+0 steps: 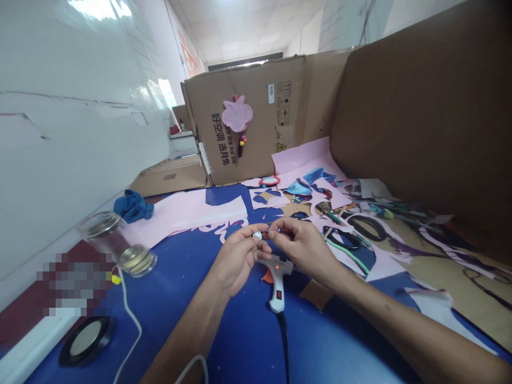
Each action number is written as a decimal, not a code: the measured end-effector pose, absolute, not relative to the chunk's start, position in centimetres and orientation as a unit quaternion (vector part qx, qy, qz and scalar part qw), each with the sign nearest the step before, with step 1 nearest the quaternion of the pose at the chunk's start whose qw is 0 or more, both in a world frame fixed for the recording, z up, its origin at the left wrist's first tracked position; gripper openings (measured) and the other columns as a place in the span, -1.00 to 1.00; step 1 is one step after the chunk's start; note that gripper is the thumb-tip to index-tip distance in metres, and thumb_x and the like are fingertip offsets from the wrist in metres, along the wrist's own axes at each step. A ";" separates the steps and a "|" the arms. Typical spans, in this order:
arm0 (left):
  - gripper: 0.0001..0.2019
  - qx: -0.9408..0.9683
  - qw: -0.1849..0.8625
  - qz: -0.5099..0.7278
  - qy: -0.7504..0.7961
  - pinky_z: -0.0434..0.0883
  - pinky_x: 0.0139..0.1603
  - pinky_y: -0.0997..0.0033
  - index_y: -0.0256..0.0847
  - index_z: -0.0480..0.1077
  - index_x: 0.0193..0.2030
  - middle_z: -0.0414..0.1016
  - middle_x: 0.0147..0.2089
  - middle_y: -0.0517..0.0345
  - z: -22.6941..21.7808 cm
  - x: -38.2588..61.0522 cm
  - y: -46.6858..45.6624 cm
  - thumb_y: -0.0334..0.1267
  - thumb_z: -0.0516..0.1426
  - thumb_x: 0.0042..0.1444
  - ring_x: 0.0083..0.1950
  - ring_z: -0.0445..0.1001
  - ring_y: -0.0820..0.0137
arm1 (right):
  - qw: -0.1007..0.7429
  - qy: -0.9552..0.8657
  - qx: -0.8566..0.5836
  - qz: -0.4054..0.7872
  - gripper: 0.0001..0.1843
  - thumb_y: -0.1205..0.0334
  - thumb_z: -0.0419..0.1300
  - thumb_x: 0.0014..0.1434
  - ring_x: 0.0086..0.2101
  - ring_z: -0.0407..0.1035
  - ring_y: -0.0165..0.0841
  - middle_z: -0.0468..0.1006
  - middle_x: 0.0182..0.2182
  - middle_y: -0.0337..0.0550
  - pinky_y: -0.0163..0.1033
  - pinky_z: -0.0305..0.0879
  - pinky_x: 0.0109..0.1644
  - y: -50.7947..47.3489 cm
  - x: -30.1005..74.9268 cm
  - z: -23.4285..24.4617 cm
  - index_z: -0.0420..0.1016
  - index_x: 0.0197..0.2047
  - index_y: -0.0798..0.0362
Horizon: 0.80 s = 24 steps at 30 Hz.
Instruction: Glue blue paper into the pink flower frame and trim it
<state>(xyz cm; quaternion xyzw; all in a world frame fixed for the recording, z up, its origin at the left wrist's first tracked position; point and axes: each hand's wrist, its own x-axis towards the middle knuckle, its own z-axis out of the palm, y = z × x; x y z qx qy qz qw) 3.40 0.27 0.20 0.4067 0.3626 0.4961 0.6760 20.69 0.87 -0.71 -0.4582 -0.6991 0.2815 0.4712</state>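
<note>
My left hand [240, 257] is closed in a pinch, with a small white piece [257, 234] between thumb and fingertips. What kind of thing it is does not show. Close against it, my right hand [302, 246] pinches with its thumb and forefinger; whatever it grips is too small to name. Just beneath both hands a white glue gun [278, 290] with an orange trigger lies on the blue table [240, 341]. Its small orange light is lit, and a black cord runs from the handle toward me.
A glass jar [138, 260] lies tilted at left, near a blue cloth [133, 206] and a tape roll [86, 338]. Pink sheets [192, 210], offcuts and a black tape ring [366, 228] spread behind and right. Cardboard [256, 80] walls the back, bearing a pink flower-shaped ornament [237, 114].
</note>
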 end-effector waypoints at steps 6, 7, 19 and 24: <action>-0.73 0.386 0.689 0.505 0.348 0.54 -0.38 0.52 -0.37 0.46 0.04 0.55 -0.35 0.07 0.1 3.3 0.5 -0.46 0.21 0.20 -0.43 0.53 0.47 | 0.468 -0.700 -0.465 0.271 -0.85 0.21 0.21 0.29 -0.54 0.18 -0.43 0.36 -0.59 -0.38 -0.30 0.05 -0.46 0.7 20.6 -0.7 0.57 -0.30 0.03; -0.73 0.387 0.690 0.506 0.345 0.54 -0.38 0.51 -0.35 0.44 0.05 0.55 -0.36 0.09 0.0 3.3 0.5 -0.45 0.23 0.20 -0.43 0.53 0.47 | 0.466 -0.702 -0.465 0.269 -0.85 0.22 0.21 0.28 -0.54 0.19 -0.43 0.38 -0.59 -0.38 -0.30 0.06 -0.46 0.6 20.6 -0.6 0.57 -0.30 0.03; -0.82 0.416 0.694 0.488 0.326 0.57 -0.36 0.51 -0.28 0.38 -0.10 0.54 -0.34 0.12 0.0 3.6 0.1 -0.37 0.28 0.22 -0.39 0.56 0.45 | 0.456 -0.721 -0.467 0.234 -0.84 0.28 0.18 0.30 -0.51 0.33 -0.41 0.50 -0.54 -0.34 -0.30 0.15 -0.39 0.4 20.6 -0.3 0.57 -0.30 0.00; -0.77 0.425 0.691 0.486 0.325 0.57 -0.36 0.51 -0.27 0.39 -0.10 0.54 -0.35 0.13 -0.2 3.6 0.1 -0.32 0.33 0.19 -0.39 0.57 0.44 | 0.456 -0.722 -0.475 0.210 -0.85 0.27 0.19 0.30 -0.52 0.33 -0.41 0.49 -0.54 -0.33 -0.30 0.14 -0.40 0.4 20.6 -0.3 0.57 -0.30 0.00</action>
